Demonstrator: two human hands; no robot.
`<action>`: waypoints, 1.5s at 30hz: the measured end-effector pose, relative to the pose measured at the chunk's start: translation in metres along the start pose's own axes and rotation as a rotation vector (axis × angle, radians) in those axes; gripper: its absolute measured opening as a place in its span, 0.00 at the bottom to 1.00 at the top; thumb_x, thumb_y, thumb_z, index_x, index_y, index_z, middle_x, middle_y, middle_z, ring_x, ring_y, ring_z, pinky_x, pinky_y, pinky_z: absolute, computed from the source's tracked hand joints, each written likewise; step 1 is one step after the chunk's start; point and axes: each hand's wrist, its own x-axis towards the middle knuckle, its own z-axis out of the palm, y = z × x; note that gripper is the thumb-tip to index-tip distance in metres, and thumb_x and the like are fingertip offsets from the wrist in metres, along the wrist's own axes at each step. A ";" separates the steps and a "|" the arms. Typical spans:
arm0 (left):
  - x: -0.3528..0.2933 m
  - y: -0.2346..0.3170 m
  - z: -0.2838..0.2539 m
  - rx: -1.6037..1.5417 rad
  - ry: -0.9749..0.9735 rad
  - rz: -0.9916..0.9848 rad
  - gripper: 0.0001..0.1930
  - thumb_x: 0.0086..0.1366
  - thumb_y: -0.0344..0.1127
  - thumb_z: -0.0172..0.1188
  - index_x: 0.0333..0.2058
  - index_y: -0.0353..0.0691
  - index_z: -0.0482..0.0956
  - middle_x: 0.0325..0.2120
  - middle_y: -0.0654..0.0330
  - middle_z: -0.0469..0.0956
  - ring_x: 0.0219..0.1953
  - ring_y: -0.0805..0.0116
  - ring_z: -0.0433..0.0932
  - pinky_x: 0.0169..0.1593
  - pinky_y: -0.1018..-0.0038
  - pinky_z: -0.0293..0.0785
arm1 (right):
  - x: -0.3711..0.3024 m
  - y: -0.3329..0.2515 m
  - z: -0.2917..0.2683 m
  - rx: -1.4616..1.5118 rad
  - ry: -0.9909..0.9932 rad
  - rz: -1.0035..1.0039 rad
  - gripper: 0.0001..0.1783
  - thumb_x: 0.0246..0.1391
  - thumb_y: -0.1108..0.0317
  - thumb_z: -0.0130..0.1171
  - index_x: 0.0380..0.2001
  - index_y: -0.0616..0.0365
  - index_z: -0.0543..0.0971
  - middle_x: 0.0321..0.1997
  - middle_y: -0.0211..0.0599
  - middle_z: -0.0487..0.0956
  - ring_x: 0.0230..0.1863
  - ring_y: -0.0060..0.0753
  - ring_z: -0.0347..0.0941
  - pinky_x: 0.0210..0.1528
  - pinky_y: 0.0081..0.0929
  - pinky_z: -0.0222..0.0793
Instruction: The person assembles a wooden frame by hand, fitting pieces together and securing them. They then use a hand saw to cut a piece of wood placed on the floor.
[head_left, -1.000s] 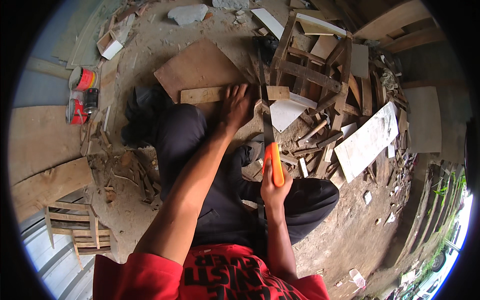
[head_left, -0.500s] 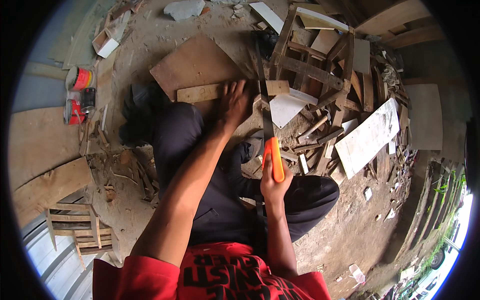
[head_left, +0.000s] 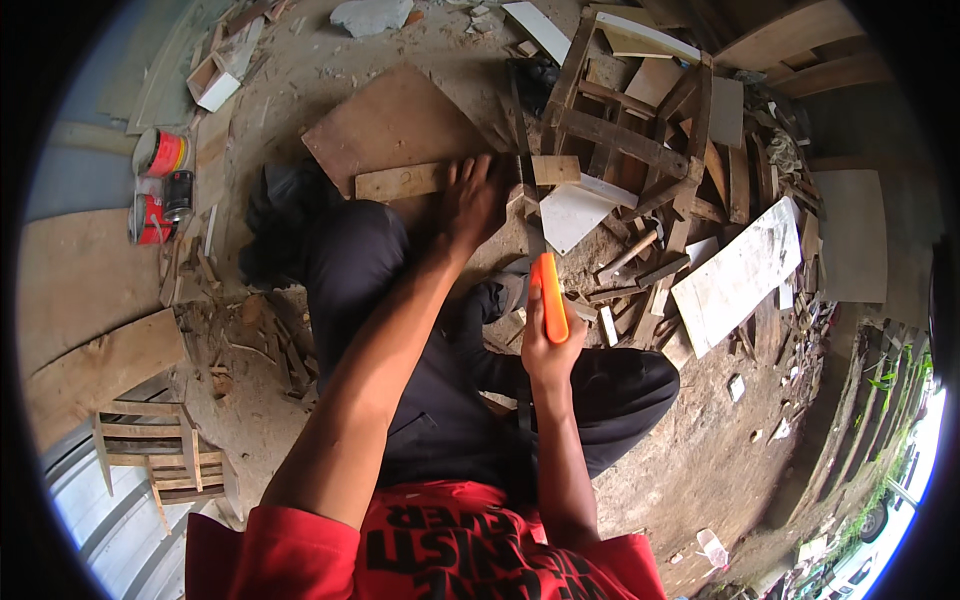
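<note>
Right hand point(head_left: 553, 338) grips an orange-handled saw point(head_left: 549, 285) reaching ahead across a plank point(head_left: 400, 182); left hand point(head_left: 474, 207), ahead and to the left of it, rests unclenched, palm down, on the plank

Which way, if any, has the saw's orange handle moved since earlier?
Yes: the orange handle moved forward, its upper end now about level with the lower corner of the triangular white board.

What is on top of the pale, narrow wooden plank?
The person's bare left grip lies across the plank, and the orange-handled metal handsaw crosses it toward its right end. Plank surface covered by that grip cannot be seen.
</note>
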 end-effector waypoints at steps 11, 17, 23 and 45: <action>0.000 -0.004 0.004 0.055 0.077 0.034 0.22 0.61 0.32 0.55 0.55 0.38 0.72 0.54 0.51 0.70 0.56 0.53 0.69 0.65 0.52 0.58 | -0.080 0.008 -0.048 0.079 -0.014 0.086 0.15 0.63 0.68 0.59 0.24 0.66 0.76 0.16 0.23 0.71 0.20 0.10 0.64 0.21 0.16 0.59; 0.003 0.001 -0.004 -0.005 0.027 -0.014 0.21 0.60 0.32 0.56 0.53 0.39 0.74 0.51 0.51 0.71 0.56 0.52 0.69 0.64 0.52 0.58 | 0.002 0.007 -0.002 0.031 0.005 -0.006 0.17 0.62 0.67 0.61 0.22 0.65 0.74 0.14 0.26 0.68 0.19 0.11 0.60 0.19 0.20 0.57; 0.003 -0.006 -0.002 0.097 0.052 0.048 0.24 0.59 0.30 0.55 0.56 0.36 0.72 0.53 0.52 0.70 0.55 0.54 0.70 0.62 0.52 0.60 | -0.088 0.014 -0.049 -0.012 0.007 0.029 0.11 0.61 0.71 0.60 0.28 0.68 0.79 0.15 0.25 0.71 0.19 0.11 0.64 0.21 0.17 0.59; 0.000 0.006 -0.012 0.006 0.186 0.170 0.25 0.64 0.37 0.59 0.61 0.56 0.73 0.53 0.54 0.73 0.56 0.52 0.70 0.60 0.55 0.62 | -0.094 0.073 -0.077 0.030 0.319 -0.330 0.18 0.56 0.68 0.63 0.17 0.60 0.68 0.12 0.32 0.64 0.11 0.27 0.60 0.17 0.25 0.54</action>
